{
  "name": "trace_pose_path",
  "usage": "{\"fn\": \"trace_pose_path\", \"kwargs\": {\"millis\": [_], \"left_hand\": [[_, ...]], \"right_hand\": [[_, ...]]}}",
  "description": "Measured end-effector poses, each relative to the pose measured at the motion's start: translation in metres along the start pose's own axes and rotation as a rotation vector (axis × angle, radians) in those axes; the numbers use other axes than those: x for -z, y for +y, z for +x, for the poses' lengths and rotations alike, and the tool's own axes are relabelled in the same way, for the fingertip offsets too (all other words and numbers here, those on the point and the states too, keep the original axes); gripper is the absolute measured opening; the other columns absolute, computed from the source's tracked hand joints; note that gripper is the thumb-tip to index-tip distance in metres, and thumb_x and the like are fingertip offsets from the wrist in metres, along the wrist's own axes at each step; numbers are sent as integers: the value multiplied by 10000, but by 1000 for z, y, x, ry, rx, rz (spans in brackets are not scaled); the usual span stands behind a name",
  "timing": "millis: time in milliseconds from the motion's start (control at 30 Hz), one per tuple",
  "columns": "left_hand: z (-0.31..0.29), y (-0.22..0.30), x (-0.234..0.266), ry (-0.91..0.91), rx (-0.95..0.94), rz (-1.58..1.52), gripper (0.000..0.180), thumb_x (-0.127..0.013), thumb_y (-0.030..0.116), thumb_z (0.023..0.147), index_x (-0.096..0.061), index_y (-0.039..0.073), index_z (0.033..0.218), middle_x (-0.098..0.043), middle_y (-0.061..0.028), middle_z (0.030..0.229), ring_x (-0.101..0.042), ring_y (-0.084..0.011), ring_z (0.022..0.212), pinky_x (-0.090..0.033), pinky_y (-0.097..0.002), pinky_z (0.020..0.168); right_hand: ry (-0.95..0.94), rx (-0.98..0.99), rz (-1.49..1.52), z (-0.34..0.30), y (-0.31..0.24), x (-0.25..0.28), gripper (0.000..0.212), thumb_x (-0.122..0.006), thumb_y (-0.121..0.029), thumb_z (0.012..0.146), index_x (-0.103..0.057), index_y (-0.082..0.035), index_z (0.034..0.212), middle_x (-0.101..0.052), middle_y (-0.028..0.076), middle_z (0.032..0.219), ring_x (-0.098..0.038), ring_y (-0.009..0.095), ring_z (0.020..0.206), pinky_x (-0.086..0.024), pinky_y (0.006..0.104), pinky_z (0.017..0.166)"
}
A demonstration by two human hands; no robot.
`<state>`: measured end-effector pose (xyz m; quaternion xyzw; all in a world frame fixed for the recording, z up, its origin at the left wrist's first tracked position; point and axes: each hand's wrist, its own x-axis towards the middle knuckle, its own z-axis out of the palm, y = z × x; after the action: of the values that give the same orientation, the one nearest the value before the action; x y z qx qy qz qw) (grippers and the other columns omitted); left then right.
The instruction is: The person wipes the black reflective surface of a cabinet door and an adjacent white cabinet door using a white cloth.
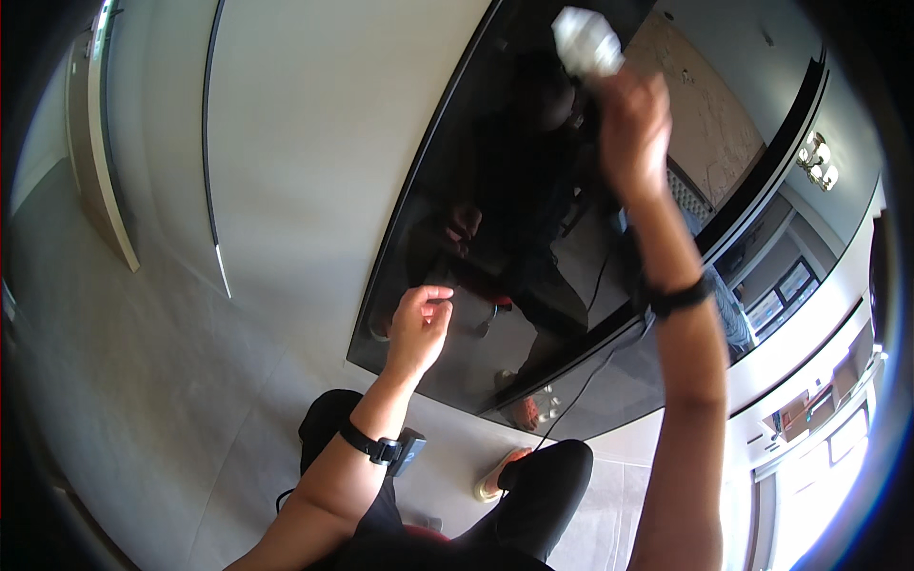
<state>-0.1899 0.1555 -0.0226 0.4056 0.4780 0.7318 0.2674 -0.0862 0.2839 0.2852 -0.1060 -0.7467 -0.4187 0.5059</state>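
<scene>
My right hand (636, 128) is raised high, its fingers closed on a crumpled white tissue or cloth (587, 43) at the upper part of a glossy black door panel (447, 257). Motion blurs the hand and the white wad, so I cannot tell whether the wad touches the surface. Lower down, by the panel's left edge, my left hand (421, 328) hovers with loosely bent fingers, a gap between them, and nothing visible in it. A dark band is on each wrist. My reflection and the room show in the dark glass.
A plain pale panel (314, 124) adjoins the black one on the left. At far left a door (100, 181) stands ajar above the grey tiled floor (162, 381). A thin black cable (574, 398) runs down near my knee. Bright windows (824, 476) are at lower right.
</scene>
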Motion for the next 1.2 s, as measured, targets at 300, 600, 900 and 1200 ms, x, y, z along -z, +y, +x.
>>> {"fn": "trace_pose_path", "kwargs": {"millis": [300,600,900,1200], "left_hand": [[3,-11,-1,48,-77,-28,165,-617,91,846,-601,20,994,-626,-56,898,-615,-113,729,-492,-247,641],[2,-4,11,64,-30,-31,174,-621,95,819,-610,18,975,-587,-111,984,-606,-173,714,-497,-285,649],[1,-13,-6,18,-55,-34,177,-620,90,824,-605,27,990,-604,-97,964,-603,-171,731,-495,-281,659],[19,9,24,164,95,-282,214,-571,74,852,-580,-2,1052,-601,-51,892,-557,-108,772,-463,-226,695]], "right_hand": [[12,157,-49,51,-31,-47,333,-531,70,690,-649,-101,949,-538,130,854,-525,313,811,-456,415,726],[-542,609,228,-56,-44,8,169,-560,-95,723,-606,-33,873,-557,79,796,-571,260,794,-509,366,709],[69,-59,-408,176,82,-17,290,-521,-104,800,-672,-112,1047,-601,158,1019,-580,322,953,-460,388,862],[-206,204,144,-121,-98,-52,361,-566,6,655,-638,-112,988,-574,88,908,-528,308,819,-459,403,723]]}}
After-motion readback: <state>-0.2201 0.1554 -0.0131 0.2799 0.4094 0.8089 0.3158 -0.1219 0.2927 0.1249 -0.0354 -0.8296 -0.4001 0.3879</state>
